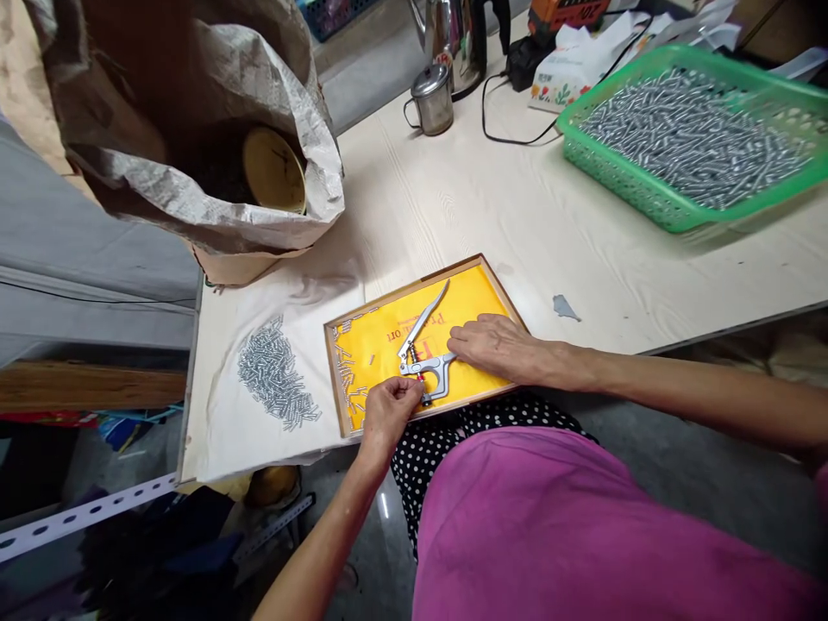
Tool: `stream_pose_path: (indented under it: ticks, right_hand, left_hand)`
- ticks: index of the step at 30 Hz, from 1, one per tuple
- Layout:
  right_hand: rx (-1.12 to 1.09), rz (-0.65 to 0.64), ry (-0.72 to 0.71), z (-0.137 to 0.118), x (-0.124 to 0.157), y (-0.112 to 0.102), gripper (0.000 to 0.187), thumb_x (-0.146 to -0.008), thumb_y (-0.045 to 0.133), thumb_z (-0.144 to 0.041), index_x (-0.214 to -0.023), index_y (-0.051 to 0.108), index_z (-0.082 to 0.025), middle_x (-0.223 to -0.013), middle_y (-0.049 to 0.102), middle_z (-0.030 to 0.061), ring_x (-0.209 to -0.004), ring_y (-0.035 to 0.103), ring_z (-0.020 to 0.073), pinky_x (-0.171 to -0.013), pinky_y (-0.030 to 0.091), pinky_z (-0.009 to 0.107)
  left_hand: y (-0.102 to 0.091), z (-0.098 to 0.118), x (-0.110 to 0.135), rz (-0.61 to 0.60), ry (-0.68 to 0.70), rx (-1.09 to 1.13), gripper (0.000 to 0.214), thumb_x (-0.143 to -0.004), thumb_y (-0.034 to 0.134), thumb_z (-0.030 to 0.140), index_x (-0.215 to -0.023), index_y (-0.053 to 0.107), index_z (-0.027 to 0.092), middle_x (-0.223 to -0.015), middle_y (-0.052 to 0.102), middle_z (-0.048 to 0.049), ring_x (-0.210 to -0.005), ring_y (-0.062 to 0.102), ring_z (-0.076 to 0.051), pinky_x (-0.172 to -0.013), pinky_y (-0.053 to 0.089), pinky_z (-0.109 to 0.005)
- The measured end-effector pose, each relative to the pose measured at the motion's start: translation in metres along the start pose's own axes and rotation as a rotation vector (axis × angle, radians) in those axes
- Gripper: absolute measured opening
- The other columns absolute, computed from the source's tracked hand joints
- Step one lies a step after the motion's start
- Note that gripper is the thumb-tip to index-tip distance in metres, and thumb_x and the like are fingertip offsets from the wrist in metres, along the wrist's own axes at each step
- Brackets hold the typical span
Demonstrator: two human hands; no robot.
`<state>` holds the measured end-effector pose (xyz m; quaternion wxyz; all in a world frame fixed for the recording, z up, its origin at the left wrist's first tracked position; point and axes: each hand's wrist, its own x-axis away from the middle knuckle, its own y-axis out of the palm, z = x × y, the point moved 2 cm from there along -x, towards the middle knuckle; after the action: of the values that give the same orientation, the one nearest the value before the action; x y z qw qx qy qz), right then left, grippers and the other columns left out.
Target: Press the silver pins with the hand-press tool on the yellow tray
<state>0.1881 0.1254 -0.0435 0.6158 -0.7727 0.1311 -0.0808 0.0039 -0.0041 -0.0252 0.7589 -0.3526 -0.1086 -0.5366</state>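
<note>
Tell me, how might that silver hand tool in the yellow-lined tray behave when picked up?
The hand tool would probably feel stiff overall, as it looks like rigid metal. Its long lever may swing, since it slants well away from the body near a spring. It seems unlikely to roll, given that angular outline.

top: plain magenta-pink (556, 526), below right hand (488, 341) | lower garment: black, white polka dots (420, 453), just beside left hand (392, 410)
</note>
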Motion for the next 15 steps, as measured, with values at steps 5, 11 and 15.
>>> stream_pose_path:
  ticks: [5,11,15]
  right_hand:
    - [-0.008,0.016,0.015,-0.0011,0.0001,-0.0005,0.017,-0.099,0.045,-0.009,-0.095,0.058,-0.019,-0.092,0.066,0.0064,-0.079,0.055,0.0188,-0.067,0.028,0.035]
    - [-0.012,0.031,0.019,-0.0037,0.0002,0.0018,0.016,-0.099,0.046,-0.009,-0.097,0.058,-0.019,-0.093,0.066,0.0068,-0.081,0.055,0.0191,-0.067,0.028,0.035]
    - [-0.025,0.035,0.026,-0.006,0.0019,0.0043,0.017,-0.097,0.046,-0.008,-0.099,0.059,-0.018,-0.094,0.065,0.0076,-0.082,0.054,0.0198,-0.066,0.027,0.035]
  left_hand:
    - [0.0033,-0.0014,0.0027,0.053,0.047,-0.035,0.039,-0.069,0.073,0.054,-0.075,0.072,0.015,-0.066,0.066,-0.002,-0.058,0.054,-0.013,-0.055,0.039,-0.023]
    - [0.0029,-0.0023,0.0036,0.098,0.087,-0.185,0.031,-0.072,0.068,0.047,-0.073,0.072,0.017,-0.076,0.069,-0.0053,-0.071,0.062,-0.018,-0.067,0.046,-0.028]
    - [0.0005,0.0014,0.0023,0.059,0.096,-0.302,0.026,-0.074,0.064,0.041,-0.067,0.071,0.017,-0.076,0.068,-0.0051,-0.071,0.062,-0.019,-0.067,0.045,-0.028]
